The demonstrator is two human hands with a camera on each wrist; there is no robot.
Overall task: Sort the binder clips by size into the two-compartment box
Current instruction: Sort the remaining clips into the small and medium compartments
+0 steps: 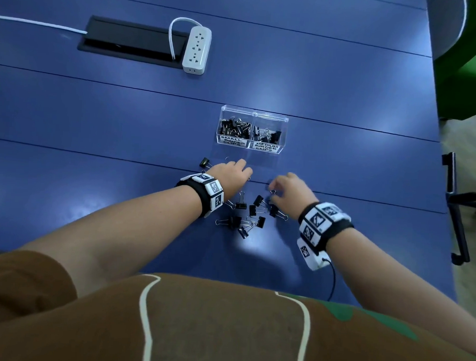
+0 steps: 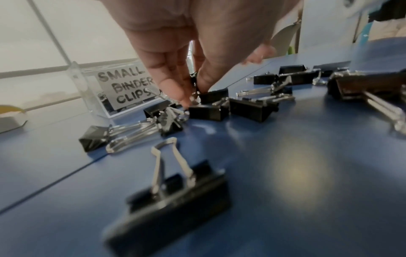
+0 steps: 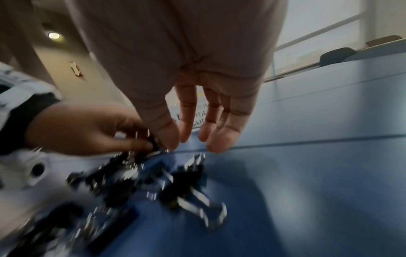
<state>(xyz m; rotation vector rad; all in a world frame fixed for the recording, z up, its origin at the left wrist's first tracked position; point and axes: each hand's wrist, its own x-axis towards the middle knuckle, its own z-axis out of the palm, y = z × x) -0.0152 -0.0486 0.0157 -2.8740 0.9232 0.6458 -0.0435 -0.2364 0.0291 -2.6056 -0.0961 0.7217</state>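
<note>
A clear two-compartment box (image 1: 254, 114) stands ahead of my hands, labelled small binder clips (image 1: 231, 142) on the left and medium binder clips (image 1: 266, 148) on the right; both sides hold black clips. Several loose black clips (image 1: 241, 203) lie scattered between my wrists, and one more clip (image 1: 205, 161) lies left of my left hand. My left hand (image 1: 245, 175) reaches down just before the box (image 2: 105, 93), and its thumb and fingertips (image 2: 175, 93) pinch the wire handles of a small clip (image 2: 214, 96) on the table. My right hand (image 1: 272, 191) pinches a clip's wire loop; the right wrist view is blurred.
A white power strip (image 1: 196, 49) and a black cable hatch (image 1: 128, 40) sit far back on the blue table (image 1: 344, 103). The table's right edge runs past a black chair frame (image 1: 459, 206). A large clip (image 2: 175, 196) stands upright close under my left wrist.
</note>
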